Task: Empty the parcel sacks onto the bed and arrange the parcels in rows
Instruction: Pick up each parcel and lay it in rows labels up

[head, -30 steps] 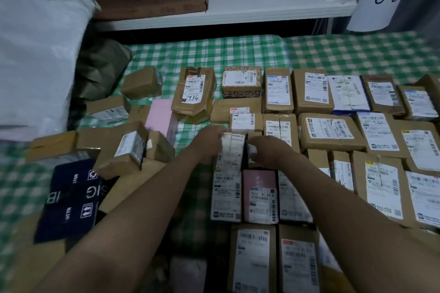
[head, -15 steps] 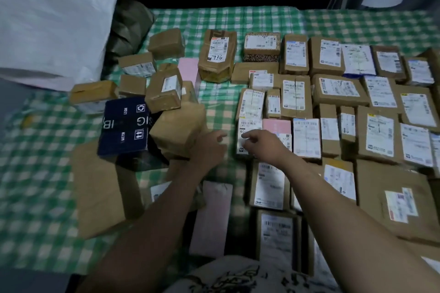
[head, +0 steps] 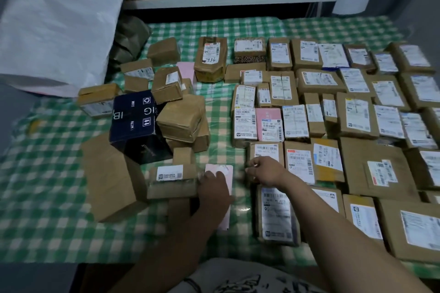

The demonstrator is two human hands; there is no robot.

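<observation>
Head view: a person's left grip [head: 214, 189] lies released, fingers flat on a pink parcel [head: 223, 221] in front and to the right of the dark blue box [head: 137, 126]. The right grip [head: 264, 171] curls at the edge of a labelled brown parcel [head: 266, 151] farther right (whether it grasps, I cannot tell). Rows of parcels [head: 357, 114] fill the checked bed [head: 47, 197] right of the box, and loose parcels [head: 181, 119] crowd against it. A white sack [head: 54, 26] sits behind the box, contents hidden.

Both bare forearms reach forward, side by side. The left hand [head: 214, 188] lies palm down, fingers fairly flat; the right hand [head: 267, 171] curls its fingers, grip unclear.
</observation>
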